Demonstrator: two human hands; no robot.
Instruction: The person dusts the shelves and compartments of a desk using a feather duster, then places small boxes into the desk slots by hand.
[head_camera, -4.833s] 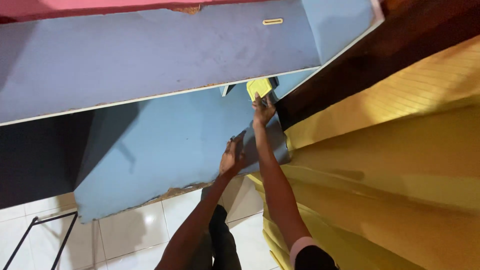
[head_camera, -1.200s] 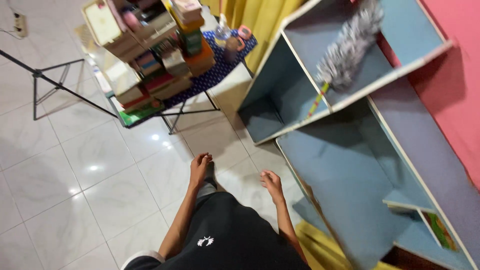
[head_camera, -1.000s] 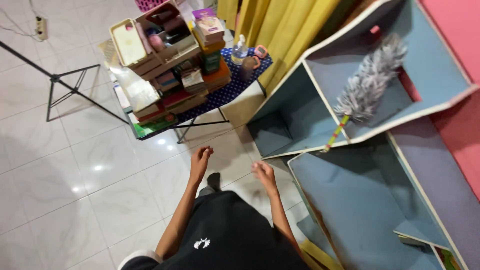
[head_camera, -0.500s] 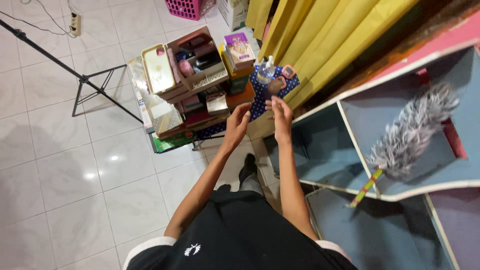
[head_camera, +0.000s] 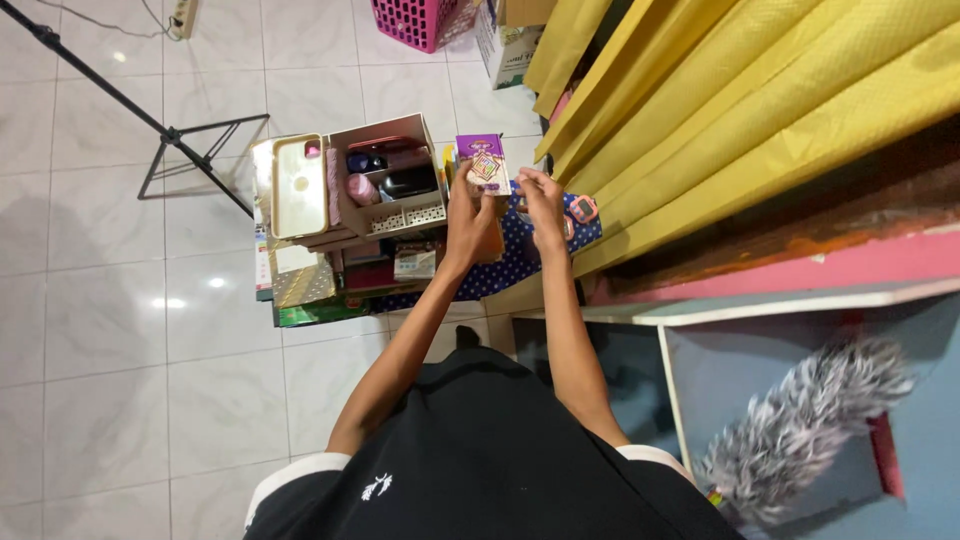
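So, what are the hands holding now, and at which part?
Both hands meet at the purple box: the left hand at its lower left edge, the right hand at its right side. A firm grip cannot be told.

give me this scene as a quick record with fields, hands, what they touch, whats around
left hand: on the left side of a purple box, fingers against it
right hand: at the box's right edge, fingertips touching it
grip: whether either hand has closed around the box cannot be told
box position: on top of a stack on a small table with a blue dotted cloth
left of box: open organiser tray with small items
right: yellow curtain
lower right: grey feather duster in a blue shelf
floor: white tiles, black tripod leg
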